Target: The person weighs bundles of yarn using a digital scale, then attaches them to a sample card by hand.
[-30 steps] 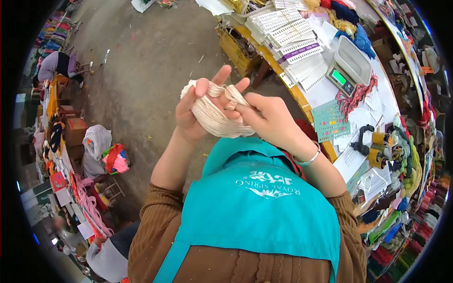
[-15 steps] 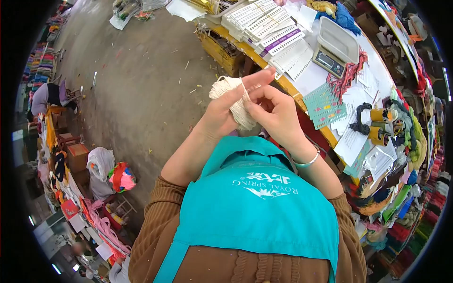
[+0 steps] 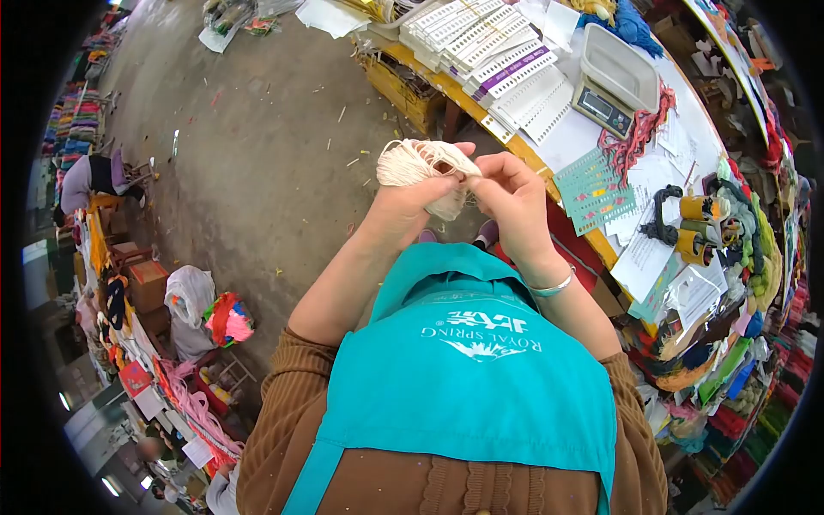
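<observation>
A bundle of cream yarn [image 3: 408,163] hangs in front of me over the floor, its loops spread at the top. My left hand [image 3: 402,206] is wrapped round the bundle from the left, with the thumb across its front. On the bundle's right side, my right hand [image 3: 515,202] pinches some of the yarn strands between thumb and fingers. The two hands are close together, and the tips of some left fingers are hidden behind the yarn.
At the right, a table [image 3: 549,184] bears stacked punched cards [image 3: 481,43], a scale [image 3: 601,107] with a plastic tray [image 3: 622,64], red thread [image 3: 639,133] and green cards [image 3: 592,189]. Plastic bags [image 3: 189,296] stand at the left. A person [image 3: 81,182] is at the far left.
The yarn loops have opened out at the top. My left thumb has moved down across the bundle, and my right fingers now pull strands to the right.
</observation>
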The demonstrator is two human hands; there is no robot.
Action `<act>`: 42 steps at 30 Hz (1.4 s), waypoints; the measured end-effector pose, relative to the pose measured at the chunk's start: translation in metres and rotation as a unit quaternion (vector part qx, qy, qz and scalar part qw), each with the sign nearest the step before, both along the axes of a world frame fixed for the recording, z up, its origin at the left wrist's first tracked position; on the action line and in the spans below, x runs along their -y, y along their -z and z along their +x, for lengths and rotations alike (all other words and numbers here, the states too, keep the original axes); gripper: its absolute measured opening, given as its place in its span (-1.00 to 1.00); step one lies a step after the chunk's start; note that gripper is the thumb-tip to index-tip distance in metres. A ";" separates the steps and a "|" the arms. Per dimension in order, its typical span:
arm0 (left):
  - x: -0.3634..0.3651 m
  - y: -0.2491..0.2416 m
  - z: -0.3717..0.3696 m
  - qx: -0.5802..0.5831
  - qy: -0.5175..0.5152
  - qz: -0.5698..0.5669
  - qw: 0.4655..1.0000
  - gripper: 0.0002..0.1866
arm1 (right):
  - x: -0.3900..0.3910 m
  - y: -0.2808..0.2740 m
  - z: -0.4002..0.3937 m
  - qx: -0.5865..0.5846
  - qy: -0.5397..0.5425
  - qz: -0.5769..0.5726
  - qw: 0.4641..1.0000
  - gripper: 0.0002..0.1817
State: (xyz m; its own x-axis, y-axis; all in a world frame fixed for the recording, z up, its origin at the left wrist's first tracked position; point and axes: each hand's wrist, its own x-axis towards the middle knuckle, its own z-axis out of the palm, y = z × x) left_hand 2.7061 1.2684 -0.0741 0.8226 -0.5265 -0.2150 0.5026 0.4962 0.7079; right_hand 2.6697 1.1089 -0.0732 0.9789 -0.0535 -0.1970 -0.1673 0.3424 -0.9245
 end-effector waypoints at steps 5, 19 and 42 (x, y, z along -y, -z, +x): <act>-0.007 0.016 0.017 0.006 0.074 -0.066 0.995 -0.84 | 0.022 -0.013 0.015 -0.125 -0.117 0.097 0.980 -0.81; -0.232 0.171 -0.009 -0.256 -0.350 -0.202 0.878 -0.57 | 0.292 -0.067 0.102 -0.028 0.157 0.151 0.976 -0.81; -0.411 0.206 -0.130 -0.198 -0.425 0.133 0.873 -0.67 | 0.440 -0.332 0.206 0.345 0.259 -0.181 0.884 -0.93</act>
State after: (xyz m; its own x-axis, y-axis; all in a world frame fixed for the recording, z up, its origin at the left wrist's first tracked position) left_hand 2.5762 1.6795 -0.2797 0.7249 0.3495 -0.5936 0.2647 0.6542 0.7085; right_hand 2.8753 0.6690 0.2588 0.6844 -0.4672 0.5597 0.5724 -0.1313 -0.8094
